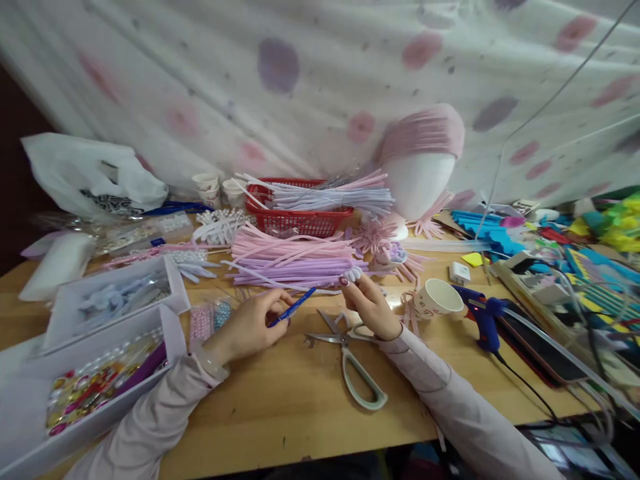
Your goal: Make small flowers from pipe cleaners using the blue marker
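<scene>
My left hand [257, 321] is closed around a slim blue pen [299, 305], whose tip points up and to the right. In my right hand [371, 307], the fingertips pinch a small pale, fuzzy pipe cleaner piece [353, 274] bent into loops. Below and between the hands lie open scissors [360, 377] with light handles; one handle loop is partly behind my right wrist. Just beyond the hands are bundles of pink pipe cleaners [285, 248] and purple pipe cleaners [293, 271].
A paper cup [438, 298] and a blue glue gun [483, 313] with a cord stand right of my right hand. White boxes [173, 333] of beads and trims are at left. A red basket [300, 222] and a foam head [421, 183] stand behind.
</scene>
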A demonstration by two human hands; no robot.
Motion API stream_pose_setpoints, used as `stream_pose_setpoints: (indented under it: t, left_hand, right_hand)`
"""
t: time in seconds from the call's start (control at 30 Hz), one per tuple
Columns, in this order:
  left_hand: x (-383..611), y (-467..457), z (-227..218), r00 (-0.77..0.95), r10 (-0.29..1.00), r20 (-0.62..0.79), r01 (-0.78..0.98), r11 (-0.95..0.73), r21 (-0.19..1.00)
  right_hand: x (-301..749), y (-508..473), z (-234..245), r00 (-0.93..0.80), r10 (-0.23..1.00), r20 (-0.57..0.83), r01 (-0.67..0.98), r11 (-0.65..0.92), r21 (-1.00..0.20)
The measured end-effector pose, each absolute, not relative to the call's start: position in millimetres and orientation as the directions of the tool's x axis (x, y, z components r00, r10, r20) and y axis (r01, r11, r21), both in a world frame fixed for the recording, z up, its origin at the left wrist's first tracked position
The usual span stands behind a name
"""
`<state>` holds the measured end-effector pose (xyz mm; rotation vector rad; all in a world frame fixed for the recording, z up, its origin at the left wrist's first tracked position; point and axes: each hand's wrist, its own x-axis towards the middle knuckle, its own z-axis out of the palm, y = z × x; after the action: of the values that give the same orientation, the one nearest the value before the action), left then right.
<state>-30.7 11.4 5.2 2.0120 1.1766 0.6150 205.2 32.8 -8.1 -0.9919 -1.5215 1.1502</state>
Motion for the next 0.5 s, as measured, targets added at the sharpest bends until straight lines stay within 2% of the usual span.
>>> stream_pose_setpoints:
  t: [0.07, 0.13, 0.27, 0.5]
  left_hand:
    - [-28, 13, 4, 0.395, 0.893, 0.217, 0.626, -0.434, 0.648]
    - [-22, 13, 7, 0.407, 0.856, 0.320, 0.608, -0.515, 0.604]
    - [-9, 12, 17, 0.503, 0.823, 0.265, 0.434, -0.505, 0.746]
    - [-3, 11, 14, 0.560, 0.793, 0.241, 0.262, -0.446, 0.856]
  right_hand:
    - [203, 29, -7, -0.306, 0.938, 0.163, 0.044, 0.185, -0.982]
    - [199, 22, -5, -0.430, 0.899, 0.081, 0.025, 0.102, -0.994]
    - [191, 8, -1, -0.610, 0.789, -0.071, -0.013, -0.100, -0.995]
    - [190, -2, -1, -0.640, 0.721, -0.268, 0.065, -0.296, -0.953]
